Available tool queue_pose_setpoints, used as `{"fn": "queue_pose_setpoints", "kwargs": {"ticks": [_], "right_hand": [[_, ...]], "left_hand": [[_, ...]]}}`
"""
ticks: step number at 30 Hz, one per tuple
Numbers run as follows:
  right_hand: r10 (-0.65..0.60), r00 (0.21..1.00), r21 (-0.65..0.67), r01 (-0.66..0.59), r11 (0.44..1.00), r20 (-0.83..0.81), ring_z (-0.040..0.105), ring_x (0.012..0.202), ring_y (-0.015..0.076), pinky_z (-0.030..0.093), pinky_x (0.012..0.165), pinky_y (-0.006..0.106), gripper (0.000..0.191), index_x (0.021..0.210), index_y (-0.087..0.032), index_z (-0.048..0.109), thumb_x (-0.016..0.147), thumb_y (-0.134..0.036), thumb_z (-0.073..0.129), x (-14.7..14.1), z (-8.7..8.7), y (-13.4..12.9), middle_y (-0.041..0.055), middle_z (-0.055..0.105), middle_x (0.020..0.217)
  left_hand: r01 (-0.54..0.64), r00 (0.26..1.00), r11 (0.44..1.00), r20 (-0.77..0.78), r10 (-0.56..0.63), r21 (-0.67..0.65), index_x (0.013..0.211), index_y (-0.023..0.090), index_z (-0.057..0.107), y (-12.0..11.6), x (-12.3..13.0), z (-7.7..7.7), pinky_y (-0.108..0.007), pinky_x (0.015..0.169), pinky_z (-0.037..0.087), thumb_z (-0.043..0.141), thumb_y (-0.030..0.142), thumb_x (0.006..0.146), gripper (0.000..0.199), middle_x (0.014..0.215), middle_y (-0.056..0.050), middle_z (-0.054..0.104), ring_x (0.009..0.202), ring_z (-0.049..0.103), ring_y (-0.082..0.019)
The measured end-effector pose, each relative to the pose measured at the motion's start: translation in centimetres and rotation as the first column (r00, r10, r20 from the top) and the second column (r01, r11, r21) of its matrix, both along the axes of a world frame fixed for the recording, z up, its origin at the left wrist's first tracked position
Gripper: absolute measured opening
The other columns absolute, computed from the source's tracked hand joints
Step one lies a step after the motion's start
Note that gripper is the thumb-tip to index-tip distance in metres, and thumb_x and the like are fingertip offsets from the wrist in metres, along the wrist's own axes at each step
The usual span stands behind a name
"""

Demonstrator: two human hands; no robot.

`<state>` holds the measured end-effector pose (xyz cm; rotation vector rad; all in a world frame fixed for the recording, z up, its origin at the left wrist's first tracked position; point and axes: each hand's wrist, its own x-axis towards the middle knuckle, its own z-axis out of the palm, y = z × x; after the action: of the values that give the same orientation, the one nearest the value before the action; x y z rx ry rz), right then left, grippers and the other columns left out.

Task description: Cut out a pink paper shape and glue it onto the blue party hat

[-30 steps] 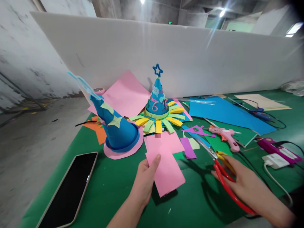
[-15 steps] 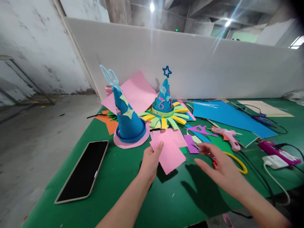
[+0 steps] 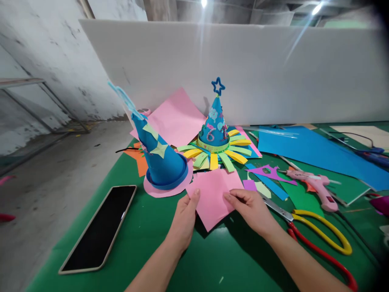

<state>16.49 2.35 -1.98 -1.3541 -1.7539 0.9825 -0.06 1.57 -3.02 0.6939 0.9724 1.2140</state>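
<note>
Pink paper [image 3: 212, 198] is held up over the green table, between both hands. My left hand [image 3: 184, 215] pinches its left side, thumb on top. My right hand [image 3: 249, 207] grips the right edge between thumb and fingers. Just behind the paper stand a plain blue cone hat [image 3: 165, 164] with pale green stars, tilted left on a pink brim, and an upright blue cone hat [image 3: 214, 129] with a "6", a star on top and yellow and green strips around its base. Scissors [image 3: 288, 217] with yellow and red handles lie beside my right hand.
A phone [image 3: 100, 227] lies at the left of the green table [image 3: 146, 251]. To the right are a pink glue gun [image 3: 316, 184], purple scraps [image 3: 270, 172] and a large blue sheet [image 3: 313, 152]. A white panel [image 3: 243, 73] stands behind.
My right hand has moved left, from open in the air near the scissors to holding the pink paper's right edge. The paper has turned slightly. The camera view has shifted.
</note>
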Motion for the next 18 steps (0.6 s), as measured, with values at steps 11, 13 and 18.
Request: {"fn": "queue_pose_setpoints", "kwargs": {"ticks": [11, 13, 18], "right_hand": [[-0.408, 0.840, 0.346, 0.286, 0.893, 0.358, 0.055, 0.076, 0.0234, 0.039, 0.065, 0.033, 0.028, 0.094, -0.018, 0.056, 0.083, -0.031, 0.035, 4.1, -0.4, 1.6, 0.0088, 0.062, 0.089], [-0.421, 0.808, 0.382, 0.266, 0.885, 0.413, 0.056, 0.081, 0.0254, 0.040, 0.067, 0.035, 0.028, 0.096, -0.018, 0.056, 0.082, -0.029, 0.035, 4.3, -0.6, 2.1, 0.0098, 0.062, 0.093], [-0.455, 0.745, 0.466, 0.219, 0.857, 0.488, 0.054, 0.082, 0.0295, 0.041, 0.064, 0.040, 0.030, 0.101, -0.017, 0.057, 0.080, -0.025, 0.037, 4.3, -0.7, 2.7, 0.0133, 0.060, 0.093]], "left_hand": [[-0.202, 0.979, 0.977, 0.015, 0.203, -0.074, 0.096, 0.015, 0.059, -0.6, 0.2, 0.5, -0.027, 0.078, 0.045, 0.053, 0.027, 0.077, 0.023, 0.096, -0.007, 0.066, 0.093, 0.058, -0.019], [-0.217, 0.975, 0.969, 0.022, 0.221, -0.120, 0.095, 0.016, 0.060, -1.3, -0.3, 0.7, -0.026, 0.078, 0.046, 0.053, 0.024, 0.076, 0.021, 0.098, -0.007, 0.065, 0.093, 0.058, -0.019], [-0.138, 0.979, 0.966, 0.117, 0.167, -0.219, 0.100, 0.016, 0.057, -3.2, -1.0, 1.4, -0.030, 0.077, 0.048, 0.054, 0.021, 0.075, 0.025, 0.110, -0.009, 0.060, 0.097, 0.056, -0.021]]}}
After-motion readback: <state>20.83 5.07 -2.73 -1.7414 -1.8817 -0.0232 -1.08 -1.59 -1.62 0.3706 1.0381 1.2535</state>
